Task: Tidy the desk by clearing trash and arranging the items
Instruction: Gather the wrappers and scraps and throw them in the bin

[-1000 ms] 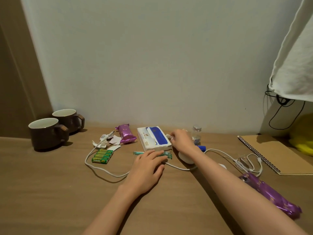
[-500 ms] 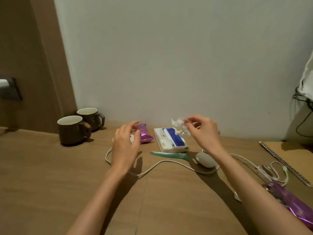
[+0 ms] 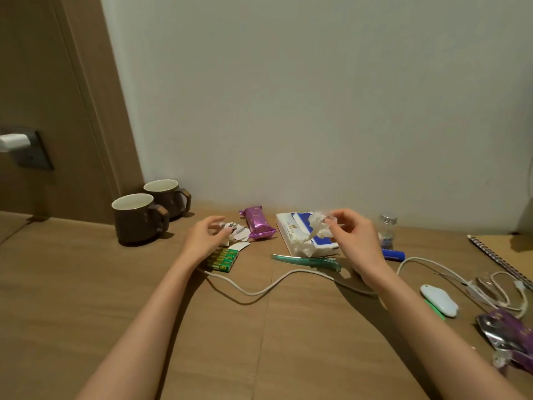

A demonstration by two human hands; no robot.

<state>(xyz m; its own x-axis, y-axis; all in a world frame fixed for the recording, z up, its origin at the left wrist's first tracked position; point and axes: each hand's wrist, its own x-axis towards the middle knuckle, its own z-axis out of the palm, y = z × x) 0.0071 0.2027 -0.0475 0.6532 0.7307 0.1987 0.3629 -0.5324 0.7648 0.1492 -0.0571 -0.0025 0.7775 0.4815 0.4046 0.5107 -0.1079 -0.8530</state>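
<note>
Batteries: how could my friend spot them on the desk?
Find the two brown mugs at the back left of the desk. Move right to the left hand; the batteries lie by its wrist. They're the only green pack with yellow print.

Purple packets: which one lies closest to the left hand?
The purple packet by the wall, just right of the left hand, beside the paper scraps; the other purple packet lies far right.

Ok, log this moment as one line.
stage: clearing trash | right hand: pinches crumpled tissue above tissue pack | left hand: hovers over paper scraps
</note>
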